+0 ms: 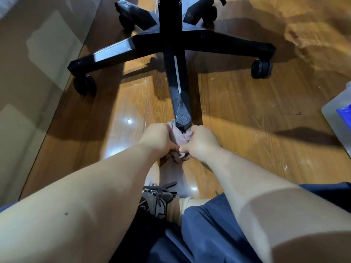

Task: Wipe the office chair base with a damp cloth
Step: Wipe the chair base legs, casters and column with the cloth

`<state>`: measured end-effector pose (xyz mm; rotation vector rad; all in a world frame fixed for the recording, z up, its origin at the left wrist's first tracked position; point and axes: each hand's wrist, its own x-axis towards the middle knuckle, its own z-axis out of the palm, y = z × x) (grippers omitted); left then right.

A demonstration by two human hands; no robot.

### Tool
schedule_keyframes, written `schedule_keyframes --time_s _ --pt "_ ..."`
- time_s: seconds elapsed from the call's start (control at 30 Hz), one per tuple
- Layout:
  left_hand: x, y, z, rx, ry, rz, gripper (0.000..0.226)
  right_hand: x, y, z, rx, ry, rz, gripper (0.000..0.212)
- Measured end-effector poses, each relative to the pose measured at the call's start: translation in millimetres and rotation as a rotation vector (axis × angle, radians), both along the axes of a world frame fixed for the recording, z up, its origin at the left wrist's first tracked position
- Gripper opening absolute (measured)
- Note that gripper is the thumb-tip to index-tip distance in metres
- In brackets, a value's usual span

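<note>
Striped cloth (180, 136) bunched under the chair base (178, 80) leg tip — gripped between left hand (156, 138) and right hand (201, 144).

The floor (237, 103) is glossy wood-grain boarding in a warm honey brown, scuffed with pale flecks and scratches to the right. Bright spots of overhead light glint on it, and dark shadows spread across it in long bands. Along the left runs a beige wall (28, 76), patched with paler rectangles of light. At the right edge sits a translucent plastic container (334, 118) with something blue inside; its contents are too cropped to make out.
</note>
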<state>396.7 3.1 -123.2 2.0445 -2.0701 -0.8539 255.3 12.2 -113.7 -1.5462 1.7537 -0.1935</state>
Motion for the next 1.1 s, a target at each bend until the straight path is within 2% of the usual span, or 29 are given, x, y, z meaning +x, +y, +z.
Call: schedule_keyframes --time_s 0.13,0.3,0.37,0.4,0.47,0.53,0.57,0.63,0.7,0.83,1.0,1.1 --pt "5.7 -4.4 -9.4 -0.067 -0.052 -0.066 0.045 -7.4 -8.2 -4.4 0.018 -0.103 0.026 0.054" --pt "3.4 -8.7 -11.8 0.036 -0.238 -0.114 0.03 -5.5 -8.9 -14.1 -0.106 0.032 0.078 0.058" --pt "-0.3 -7.1 -12.0 0.077 -0.245 -0.115 0.018 -4.6 -6.7 -13.8 -0.113 0.124 0.091 0.057" --pt "-1.9 -5.1 -12.4 0.084 -0.187 -0.11 0.016 -4.2 -5.1 -12.6 -0.103 0.162 0.098 0.056" --pt "-4.6 -1.2 -8.9 0.049 0.072 -0.07 0.044 -4.7 -3.1 -11.0 -0.094 0.165 0.073 0.053" --pt "-4.3 2.2 3.8 0.005 0.369 -0.009 0.057 -5.8 -1.1 -9.5 -0.139 0.034 -0.007 0.05" --pt "-1.9 2.4 7.3 0.021 0.407 0.012 0.056 -6.4 0.1 -9.0 -0.187 -0.05 -0.055 0.049" --pt "2.4 0.5 8.2 0.07 0.356 0.046 0.04 -9.2 1.8 -8.5 -0.267 -0.12 -0.108 0.04" --pt "5.1 -3.3 3.7 0.095 0.258 0.043 0.03 -10.8 0.1 -9.5 -0.264 -0.078 -0.082 0.03" --pt "3.8 -7.8 -5.3 0.104 0.138 -0.003 0.045 -12.3 -7.6 -16.3 -0.196 -0.048 0.022 0.027" --pt "-4.0 -4.9 -9.0 -0.018 -0.095 -0.041 0.037 -7.2 -6.8 -21.5 -0.161 -0.061 0.023 0.049" --pt "-9.2 -4.5 -2.9 0.023 -0.242 -0.025 0.024 -6.9 -6.2 -19.6 -0.157 -0.023 -0.003 0.044"
